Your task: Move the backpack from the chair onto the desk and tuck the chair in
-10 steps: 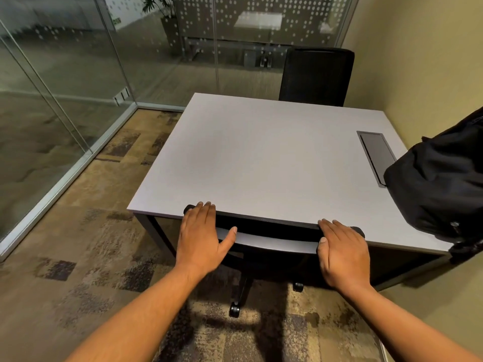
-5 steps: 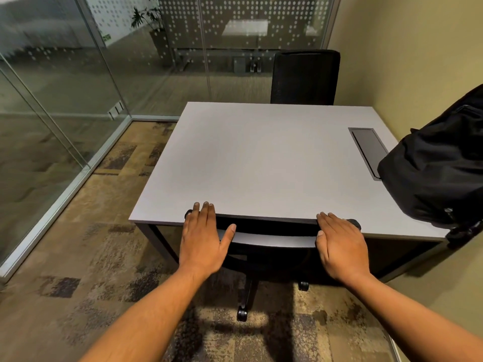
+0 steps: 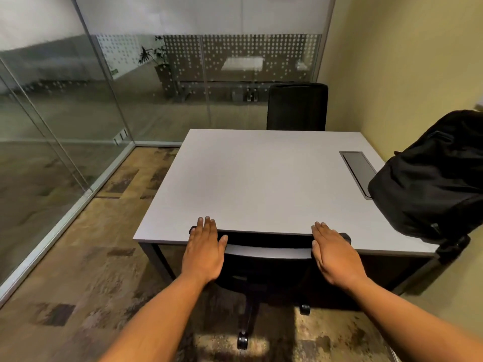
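Note:
The black backpack (image 3: pixel 431 178) lies on the right end of the grey desk (image 3: pixel 261 173), against the yellow wall, with a strap hanging over the desk's near corner. The black office chair (image 3: pixel 266 250) stands pushed under the desk's near edge; only its backrest top, post and casters show. My left hand (image 3: pixel 205 249) lies flat on the left end of the backrest top, fingers straight and reaching over the desk edge. My right hand (image 3: pixel 333 253) lies flat on the right end in the same way. Neither hand curls around the backrest.
A second black chair (image 3: pixel 298 107) stands at the desk's far side. A grey cable hatch (image 3: pixel 358 167) is set into the desk top beside the backpack. Glass walls (image 3: pixel 65 113) close the left and far sides; a yellow wall (image 3: pixel 405 74) is on the right. Carpet lies left of the desk.
The view has lifted and drawn back a little, so more of the glass wall shows. Both hands stay flat on the chair's backrest; chair and backpack sit where they were.

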`<state>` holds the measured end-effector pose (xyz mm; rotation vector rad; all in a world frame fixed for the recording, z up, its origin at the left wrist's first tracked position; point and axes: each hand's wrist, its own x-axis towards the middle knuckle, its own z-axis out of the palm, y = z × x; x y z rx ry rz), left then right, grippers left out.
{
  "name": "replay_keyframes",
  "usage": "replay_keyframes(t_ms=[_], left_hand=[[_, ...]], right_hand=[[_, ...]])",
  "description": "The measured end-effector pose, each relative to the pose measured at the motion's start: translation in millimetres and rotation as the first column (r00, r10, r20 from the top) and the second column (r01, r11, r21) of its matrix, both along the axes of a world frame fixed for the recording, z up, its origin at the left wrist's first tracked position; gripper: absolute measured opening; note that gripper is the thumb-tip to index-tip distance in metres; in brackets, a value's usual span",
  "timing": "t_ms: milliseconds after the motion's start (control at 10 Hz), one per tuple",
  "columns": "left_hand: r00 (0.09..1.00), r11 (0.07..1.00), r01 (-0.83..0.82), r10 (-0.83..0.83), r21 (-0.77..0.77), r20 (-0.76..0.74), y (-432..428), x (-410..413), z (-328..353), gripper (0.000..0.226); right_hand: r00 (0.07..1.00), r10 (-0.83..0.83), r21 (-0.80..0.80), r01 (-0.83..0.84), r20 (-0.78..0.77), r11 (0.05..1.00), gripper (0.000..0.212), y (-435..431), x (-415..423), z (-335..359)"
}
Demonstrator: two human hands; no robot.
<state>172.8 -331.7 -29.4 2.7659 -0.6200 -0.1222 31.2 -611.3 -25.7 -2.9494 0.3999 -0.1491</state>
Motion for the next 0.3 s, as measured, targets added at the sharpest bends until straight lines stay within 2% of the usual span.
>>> replay_keyframes(t_ms=[100,300], left_hand=[[1.0,0.999,-0.015,0.015,-0.041,0.002,-2.1,-3.8,5.6,0.063],[0.994,0.991,0.002,0.013,-0.136,0.109,-17.0,0.5,19.6,0.063]], right_hand=[[1.0,0.02,0.012,-0.02,0.016,1.0,0.052,0.7,1.2,7.9],[0.991,0.005,0.001,-0.005,0.132,1.0,0.066,-1.7,17.2,29.8]])
